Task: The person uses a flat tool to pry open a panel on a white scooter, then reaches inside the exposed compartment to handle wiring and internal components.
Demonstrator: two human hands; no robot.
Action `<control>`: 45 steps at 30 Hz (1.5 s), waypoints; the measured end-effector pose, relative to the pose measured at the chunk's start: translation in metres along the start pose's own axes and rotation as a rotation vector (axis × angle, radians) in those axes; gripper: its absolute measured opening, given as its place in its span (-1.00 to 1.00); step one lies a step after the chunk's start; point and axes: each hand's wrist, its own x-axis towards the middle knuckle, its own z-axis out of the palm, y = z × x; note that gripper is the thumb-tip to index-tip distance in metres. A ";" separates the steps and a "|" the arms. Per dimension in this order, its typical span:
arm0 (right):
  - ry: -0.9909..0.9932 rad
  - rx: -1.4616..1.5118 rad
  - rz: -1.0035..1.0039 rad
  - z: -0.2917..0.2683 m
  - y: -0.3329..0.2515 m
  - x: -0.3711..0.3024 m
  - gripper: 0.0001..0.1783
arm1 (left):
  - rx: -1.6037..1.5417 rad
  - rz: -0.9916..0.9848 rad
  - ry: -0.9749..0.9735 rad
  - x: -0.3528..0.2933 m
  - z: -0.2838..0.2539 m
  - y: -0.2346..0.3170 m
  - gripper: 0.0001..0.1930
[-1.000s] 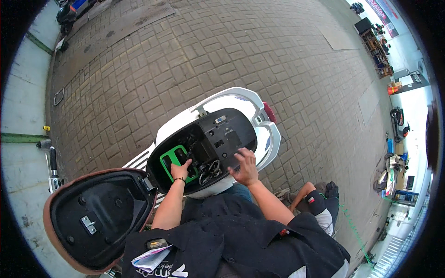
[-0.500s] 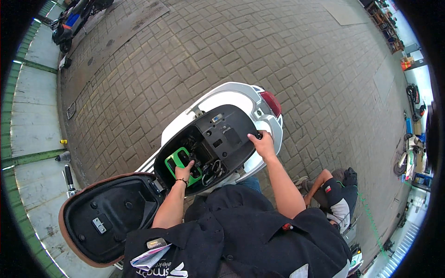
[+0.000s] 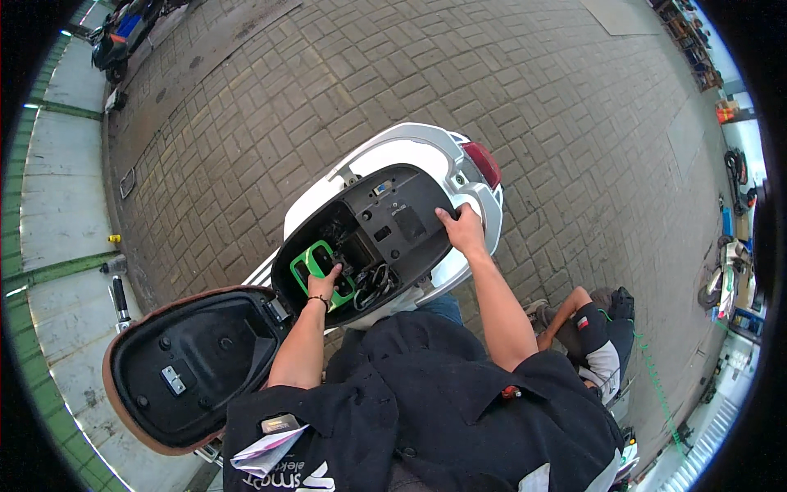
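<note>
A pale wall (image 3: 65, 205) with green beams (image 3: 70, 272) stands at the far left. Beside it, the brown-edged seat (image 3: 238, 336) is swung open, its black underside up, with 1 metal plate (image 3: 173, 380) on it. The seat's hinge (image 3: 279, 310) meets the left end of the black bin (image 3: 422, 207), set in a white scooter (image 3: 318, 203). The green box (image 3: 317, 249) lies in the bin's deep left part, with dark hollows in its top. The left hand (image 3: 324, 285) is on the box, thumb laid across it; the fingers are mostly hidden, so I cannot tell whether they clench it. Just right of the box, wires (image 3: 379, 283) lie bunched in the bin. Farther right, the right hand (image 3: 466, 230) grasps the bin's rim (image 3: 443, 192), thumb on the inner side. A red tail light (image 3: 482, 164) sits just beyond that hand. At the lower right, 1 co-worker (image 3: 605, 340) crouches near a coiled green hose (image 3: 653, 373).
</note>
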 end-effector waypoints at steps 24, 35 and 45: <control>-0.003 -0.505 -0.853 0.076 -0.021 -0.075 -0.84 | 0.359 0.104 0.082 -0.014 -0.025 -0.034 -0.24; 0.043 -0.813 -0.832 0.094 -0.034 -0.083 -0.85 | -0.013 0.271 0.039 -0.050 -0.077 -0.110 -0.69; 0.099 -0.769 -0.813 0.100 -0.033 -0.094 -0.82 | 0.013 0.333 0.057 -0.028 -0.080 -0.136 -0.72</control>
